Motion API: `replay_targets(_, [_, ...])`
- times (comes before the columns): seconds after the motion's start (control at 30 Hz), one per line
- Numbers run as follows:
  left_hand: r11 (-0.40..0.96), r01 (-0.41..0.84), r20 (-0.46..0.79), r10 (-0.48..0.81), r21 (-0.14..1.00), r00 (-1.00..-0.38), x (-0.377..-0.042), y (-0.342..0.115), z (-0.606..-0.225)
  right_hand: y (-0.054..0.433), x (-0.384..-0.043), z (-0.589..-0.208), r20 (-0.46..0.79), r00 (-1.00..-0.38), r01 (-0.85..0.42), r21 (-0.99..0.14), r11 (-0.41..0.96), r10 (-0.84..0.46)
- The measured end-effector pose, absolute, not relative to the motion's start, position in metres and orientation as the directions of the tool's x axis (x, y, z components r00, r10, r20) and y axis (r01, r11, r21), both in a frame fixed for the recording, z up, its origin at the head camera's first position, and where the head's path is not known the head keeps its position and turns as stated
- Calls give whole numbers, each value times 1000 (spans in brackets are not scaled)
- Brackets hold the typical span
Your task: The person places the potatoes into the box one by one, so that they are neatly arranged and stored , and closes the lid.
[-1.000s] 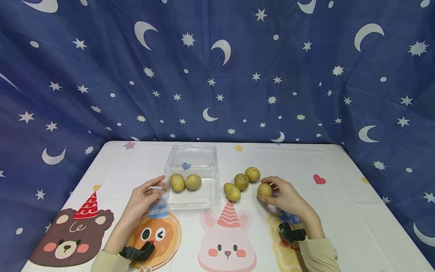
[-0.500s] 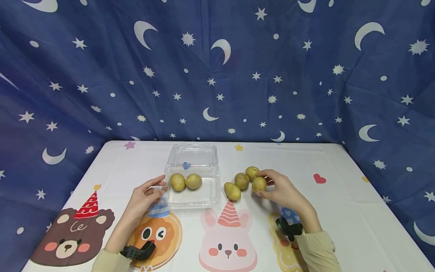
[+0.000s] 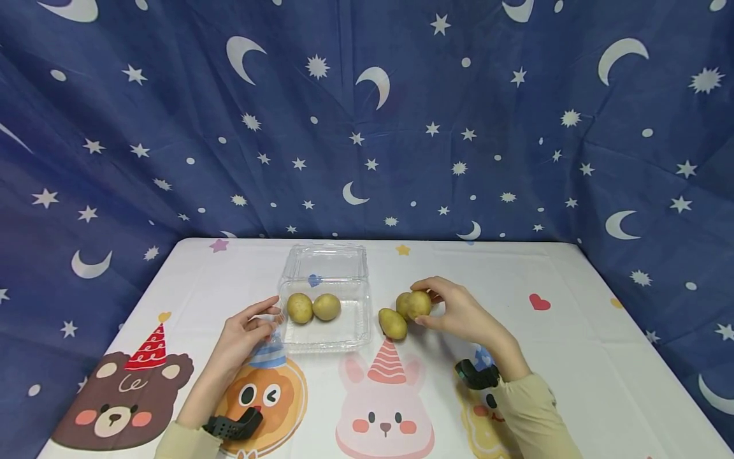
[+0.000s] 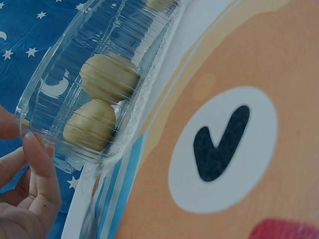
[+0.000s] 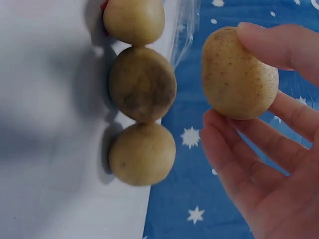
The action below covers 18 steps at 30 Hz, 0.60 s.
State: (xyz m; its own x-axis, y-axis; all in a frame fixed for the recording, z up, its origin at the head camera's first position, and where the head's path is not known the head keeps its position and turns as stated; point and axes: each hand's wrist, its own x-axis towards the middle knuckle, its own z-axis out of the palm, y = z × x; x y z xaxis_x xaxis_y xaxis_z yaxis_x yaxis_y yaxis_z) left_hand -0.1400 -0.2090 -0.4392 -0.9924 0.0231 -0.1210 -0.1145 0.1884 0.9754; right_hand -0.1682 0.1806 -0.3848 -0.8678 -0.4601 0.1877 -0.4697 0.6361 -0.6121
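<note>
My right hand [image 3: 459,312] grips a round potato [image 3: 418,306] between thumb and fingers, raised above the table in the right wrist view. Beside it, three potatoes lie in a touching row: an oblong one [image 3: 392,324], a darker one [image 5: 142,83] in the middle, and a pale one [image 5: 142,154] that my hand and the held potato hide in the head view. A clear plastic clamshell container [image 3: 352,331] stands to the left with its lid up. Inside are two potatoes [image 3: 300,308] side by side. The left hand [image 4: 30,184] pinches the container's left rim with thumb and fingertips.
A white tablecloth printed with cartoon animals covers the table [image 3: 596,357]. Behind it hangs a blue curtain [image 3: 401,159] with moons and stars. Each wrist wears a black camera strap [image 3: 232,426].
My right hand has lifted the potato and carried it left, over the row of potatoes. The left hand and the container have stayed where they were.
</note>
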Motion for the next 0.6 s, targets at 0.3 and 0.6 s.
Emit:
replay_targets(0.3, [192, -119, -126, 23, 974, -992, -139, -209, -440, 163, -175, -379, 184, -830, -507, -642, 575, -527])
replay_targets(0.6, [194, -112, -119, 25, 975, -993, -140, -209, -440, 145, -186, -377, 166, -810, -534, -605, 591, -562])
